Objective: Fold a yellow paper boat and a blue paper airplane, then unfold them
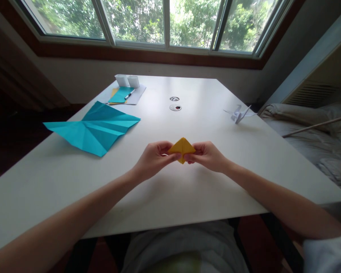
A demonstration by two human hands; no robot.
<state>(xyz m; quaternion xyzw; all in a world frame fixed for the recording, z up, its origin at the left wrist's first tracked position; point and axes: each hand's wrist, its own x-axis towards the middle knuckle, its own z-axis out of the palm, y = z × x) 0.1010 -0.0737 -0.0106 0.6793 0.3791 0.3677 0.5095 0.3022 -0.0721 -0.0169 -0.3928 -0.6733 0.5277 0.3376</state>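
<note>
Head view: left hand [156, 159] and right hand [209, 156] both on the yellow paper [183, 145]. Left grip narrow, pinching the left corner; thumb on the front face, tip pointing toward the middle, fingers curled at the back edge. Right grip also narrow, pinching the right corner, thumb on front, fingers bent behind and below. Thumb tips close together, slight gap between.

Yellow paper is small, folded, diamond-shaped: point up, point down, one crease line running vertically down the centre. Side corners partly hidden by the fingers. It sits between the two grips, upper part rising clear of the thumbs, lower tip showing just under them. Held over the near half of the white tabletop [176, 201]; cannot tell if it touches.

Blue sheet [102, 129], creased and partly unfolded, lies left of the left hand, well apart. White crane [238, 115] stands near the right edge. Far left: small blue paper [121, 95], pen [129, 94] on it, white boxes [127, 80] behind.
</note>
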